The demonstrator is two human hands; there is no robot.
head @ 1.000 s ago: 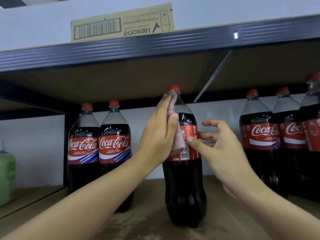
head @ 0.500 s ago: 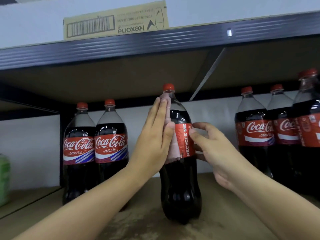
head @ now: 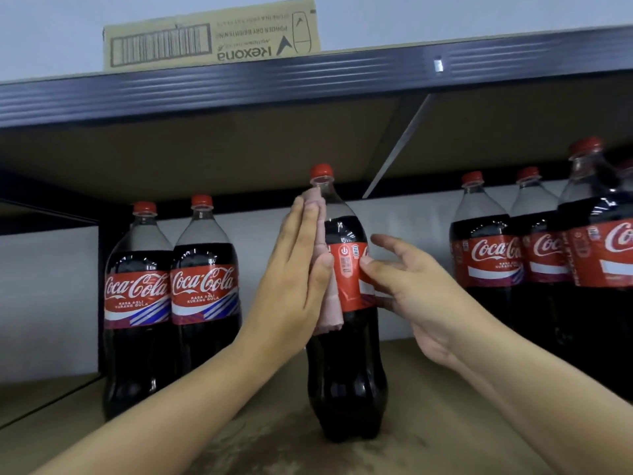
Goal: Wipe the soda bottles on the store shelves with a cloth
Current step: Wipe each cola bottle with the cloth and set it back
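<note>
At frame centre the bottle (head: pixel 346 303) has turned, its label now showing a new side. The flat left hand (head: pixel 294 286) presses the cloth (head: pixel 327 303) there; the right hand (head: pixel 407 282), fingers spread, turns it, exposing unwiped plastic.

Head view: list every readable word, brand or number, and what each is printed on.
"Coca-Cola", "RASA ASLI KURANG GULA": left bottles.
"Coca-Co", cut off: right bottles.
"Rexona", "POWDER DRY BRIGHTENING", upside down: cardboard box on the top shelf.
Centre bottle, between left hand with cloth and right hand: label print too small to read.
Box barcode digits: blurred.
</note>
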